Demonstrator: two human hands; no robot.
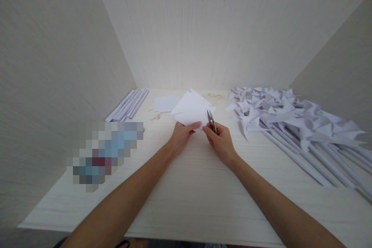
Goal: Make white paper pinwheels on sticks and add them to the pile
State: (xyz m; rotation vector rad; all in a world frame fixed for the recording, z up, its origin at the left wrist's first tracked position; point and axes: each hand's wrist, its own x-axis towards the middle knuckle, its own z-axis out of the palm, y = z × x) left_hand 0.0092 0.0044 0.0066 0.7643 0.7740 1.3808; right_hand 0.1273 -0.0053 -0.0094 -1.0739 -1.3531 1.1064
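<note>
My left hand [183, 135] is closed on the lower left of a white paper sheet [190, 108], the thumb lying on top. The sheet has slits running in from its corners and is turned with one corner pointing away from me. My right hand [218, 139] is wrapped round a small pair of thread snips [212, 121], the blades pointing up and away. Its thumb and forefinger are at the sheet's near right edge; whether they also pinch the paper, I cannot tell.
Several paper pinwheels [279, 108] on rolled paper sticks [308, 155] are heaped at the right. Rolled paper tubes [128, 104] lie at the back left. Behind the sheet are flat white paper [164, 103] and small brownish bits [157, 116]. A blurred patch [110, 151] covers something at left.
</note>
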